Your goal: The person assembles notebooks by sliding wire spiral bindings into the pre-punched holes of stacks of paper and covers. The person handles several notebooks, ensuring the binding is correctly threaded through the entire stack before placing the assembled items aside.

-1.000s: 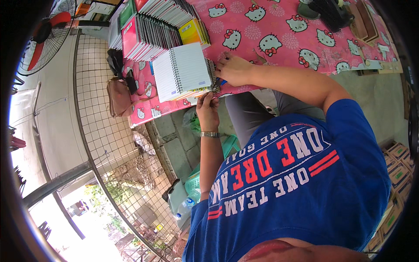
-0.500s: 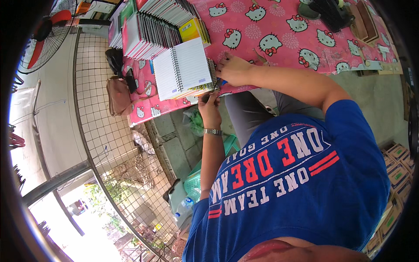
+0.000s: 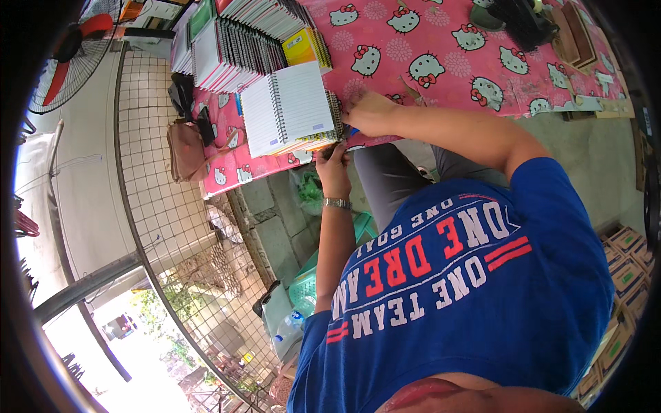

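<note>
Pink-covered table [image 3: 434, 38] | spiral notebook rows [image 3: 237, 58] | notebook pile [image 3: 303, 103] | black object [image 3: 527, 29], far right

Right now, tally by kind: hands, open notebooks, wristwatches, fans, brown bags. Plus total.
Hands: 2 (left hand, right hand)
Open notebook: 1
Wristwatch: 1
Red-bladed fan: 1
Brown bag: 1
Total: 6
Bunched notebooks left out: too tightly packed to count.

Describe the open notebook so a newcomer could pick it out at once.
On the pink tablecloth, find the packed notebooks at upper left. The open notebook lies just below them in view, near the left hand. Unlike them, it shows two white lined pages.
</note>
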Motion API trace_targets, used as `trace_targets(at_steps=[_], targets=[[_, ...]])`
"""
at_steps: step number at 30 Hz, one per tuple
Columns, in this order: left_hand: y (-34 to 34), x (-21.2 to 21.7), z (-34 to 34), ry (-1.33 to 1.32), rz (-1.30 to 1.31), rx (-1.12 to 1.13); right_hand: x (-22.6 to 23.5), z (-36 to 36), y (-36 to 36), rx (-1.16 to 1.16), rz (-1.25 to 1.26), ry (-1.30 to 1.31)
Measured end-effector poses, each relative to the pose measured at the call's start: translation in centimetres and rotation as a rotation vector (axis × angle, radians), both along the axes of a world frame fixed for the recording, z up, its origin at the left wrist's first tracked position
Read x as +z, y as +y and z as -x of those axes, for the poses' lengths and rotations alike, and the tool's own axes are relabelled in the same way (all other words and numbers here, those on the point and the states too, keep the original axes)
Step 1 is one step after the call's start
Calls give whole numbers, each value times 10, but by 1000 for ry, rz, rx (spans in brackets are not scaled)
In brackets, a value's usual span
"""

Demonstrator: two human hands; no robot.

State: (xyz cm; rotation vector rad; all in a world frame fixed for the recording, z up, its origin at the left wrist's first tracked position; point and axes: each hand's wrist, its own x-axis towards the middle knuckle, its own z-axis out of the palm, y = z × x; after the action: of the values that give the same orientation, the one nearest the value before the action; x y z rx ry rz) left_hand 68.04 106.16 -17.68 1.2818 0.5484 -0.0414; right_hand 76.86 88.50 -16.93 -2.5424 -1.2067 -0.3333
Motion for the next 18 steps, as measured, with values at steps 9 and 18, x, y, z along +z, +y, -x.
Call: trace_targets(at_steps=[9, 18], targets=[[13, -6, 2, 30, -31, -4, -5, -2, -11, -26, 130, 282], [10, -17, -1, 52, -185, -49, 0, 3, 6, -2, 155, 326]])
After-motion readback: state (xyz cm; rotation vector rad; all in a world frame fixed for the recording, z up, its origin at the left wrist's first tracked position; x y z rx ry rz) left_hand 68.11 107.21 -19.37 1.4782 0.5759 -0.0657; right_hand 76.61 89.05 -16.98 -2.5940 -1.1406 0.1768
